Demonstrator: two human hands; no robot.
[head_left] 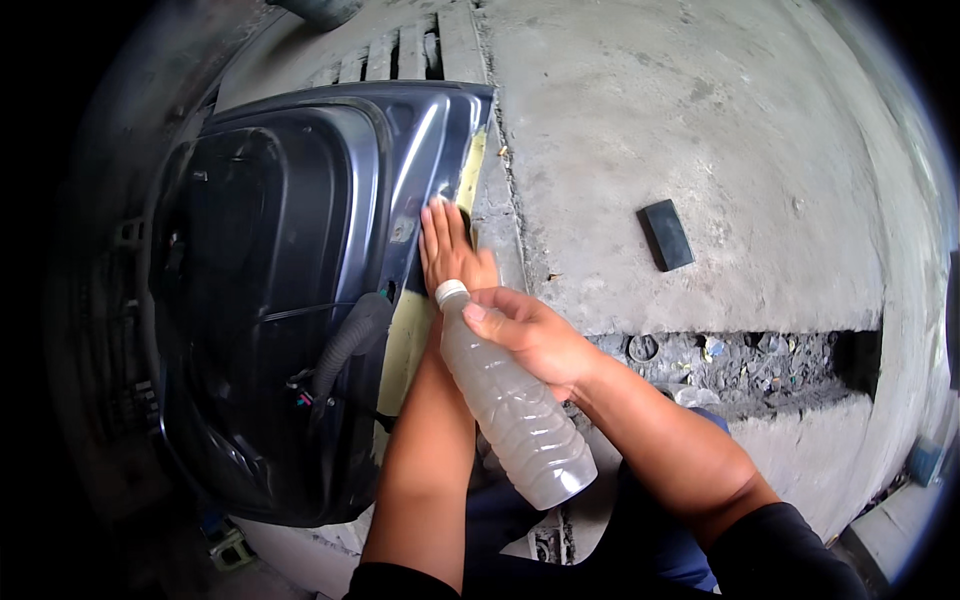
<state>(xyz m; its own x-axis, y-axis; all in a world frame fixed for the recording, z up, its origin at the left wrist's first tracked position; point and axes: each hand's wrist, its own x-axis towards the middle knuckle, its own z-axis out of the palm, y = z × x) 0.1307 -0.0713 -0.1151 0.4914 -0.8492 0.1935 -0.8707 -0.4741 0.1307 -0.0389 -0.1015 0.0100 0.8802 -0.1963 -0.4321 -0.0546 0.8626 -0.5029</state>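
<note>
A dark grey car door (pixel 260 200) lies along my left, with pale yellow patches (pixel 408 340) on its edge and a grey corrugated hose (pixel 340 356) on it. My left hand (pixel 450 245) rests on that edge with fingers stretched out; something dark shows beneath it, too hidden to make out. My right hand (pixel 525 335) grips a clear plastic bottle (pixel 515 430) of cloudy liquid by its upper part. The bottle slants across my left forearm, its white cap just below my left hand.
Concrete slab (pixel 700 120) spreads right of the door, carrying a dark rectangular block (pixel 665 235). A rubble-filled trench (pixel 760 365) runs along the slab's near side. A slotted grate (pixel 385 55) shows beyond the door, and my legs (pixel 640 520) are below.
</note>
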